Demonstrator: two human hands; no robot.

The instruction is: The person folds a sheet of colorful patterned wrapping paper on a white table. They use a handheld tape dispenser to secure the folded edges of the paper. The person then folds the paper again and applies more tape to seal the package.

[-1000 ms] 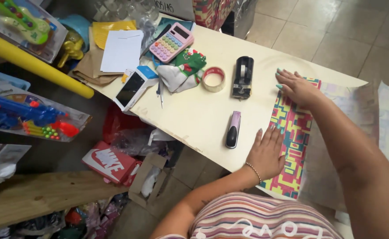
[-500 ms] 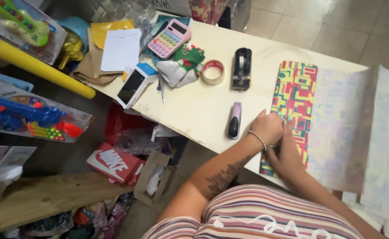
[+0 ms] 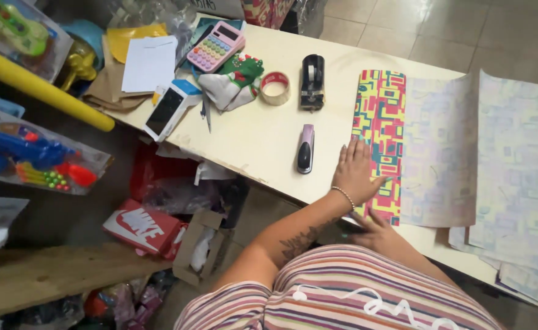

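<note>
A sheet of wrapping paper lies on the cream table (image 3: 269,143), its bright patterned strip (image 3: 380,116) folded over the pale back side (image 3: 440,153). My left hand (image 3: 356,174) presses flat, fingers spread, on the near left edge of that strip. My right hand (image 3: 376,229) sits at the table's near edge just below the strip's near end, fingers on the paper's edge; whether it grips the paper is unclear. A purple stapler (image 3: 305,148) lies just left of my left hand.
A black tape dispenser (image 3: 312,74) and a tape roll (image 3: 275,88) sit at the back of the table, with a pink calculator (image 3: 216,46), a card reader (image 3: 172,108), cloth and papers further left. Toys and boxes crowd the floor and shelves on the left.
My hands came together at the strip's near end; now my left hand lies flat on it and my right has dropped to the table's edge. The view shifted right, showing more paper.
</note>
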